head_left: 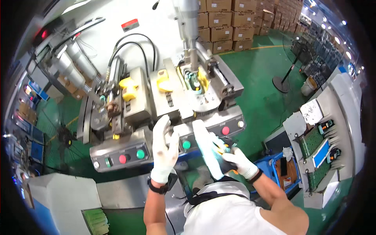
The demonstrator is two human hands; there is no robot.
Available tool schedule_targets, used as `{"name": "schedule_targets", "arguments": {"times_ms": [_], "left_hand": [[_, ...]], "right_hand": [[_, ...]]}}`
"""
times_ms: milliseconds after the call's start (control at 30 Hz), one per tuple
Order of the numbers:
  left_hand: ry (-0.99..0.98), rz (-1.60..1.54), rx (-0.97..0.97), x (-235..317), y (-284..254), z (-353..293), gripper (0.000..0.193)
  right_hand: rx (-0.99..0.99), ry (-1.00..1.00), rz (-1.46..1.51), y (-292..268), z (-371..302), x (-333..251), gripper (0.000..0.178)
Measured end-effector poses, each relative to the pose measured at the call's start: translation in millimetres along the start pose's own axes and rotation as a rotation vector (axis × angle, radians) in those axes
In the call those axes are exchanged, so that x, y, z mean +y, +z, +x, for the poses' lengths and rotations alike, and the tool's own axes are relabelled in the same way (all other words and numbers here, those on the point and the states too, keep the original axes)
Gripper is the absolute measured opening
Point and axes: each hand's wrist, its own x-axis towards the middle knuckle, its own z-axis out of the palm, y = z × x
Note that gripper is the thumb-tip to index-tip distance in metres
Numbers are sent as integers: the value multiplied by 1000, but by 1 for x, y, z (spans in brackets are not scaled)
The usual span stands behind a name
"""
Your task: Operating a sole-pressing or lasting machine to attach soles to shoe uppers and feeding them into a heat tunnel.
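Your right hand (241, 162) grips the pale-blue shoe (210, 150) just below the frame's centre; your left hand (163, 147) is open, empty. The shoe looks light, soft, best held by its dark side.

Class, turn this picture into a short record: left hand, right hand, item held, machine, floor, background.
Left hand: white-gloved, open, empty; seen between two green buttons
Right hand: white-gloved, closed on the item
Item held: what looks like a shoe upper, light blue and white with black and orange parts
Machine: metal, with yellow pads and red buttons
Floor: green
Background: stacked cardboard boxes, pedestal fan
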Motion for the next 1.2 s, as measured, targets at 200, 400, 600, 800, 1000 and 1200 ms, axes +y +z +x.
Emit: {"name": "schedule_targets", "arguments": {"times_ms": [200, 400, 600, 800, 1000, 1200], "left_hand": [[-246, 125, -155, -129, 141, 145, 60], [-357, 676, -73, -262, 234, 225, 82], [-459, 598, -263, -304, 225, 267, 54], [-642, -10, -365, -198, 145, 260, 27], [-644, -325, -152, -109, 46, 100, 46], [-837, 56, -158, -34, -51, -70, 46]], "right_hand": [[246, -244, 150, -93, -6, -12, 70], [471, -187, 167, -126, -32, -3, 67], [563, -224, 252, -119, -25, -19, 61], [462, -184, 13, -105, 29, -66, 42], [239, -263, -181, -63, 169, -132, 37], [172, -83, -1046, -57, 419, -150, 48]]}}
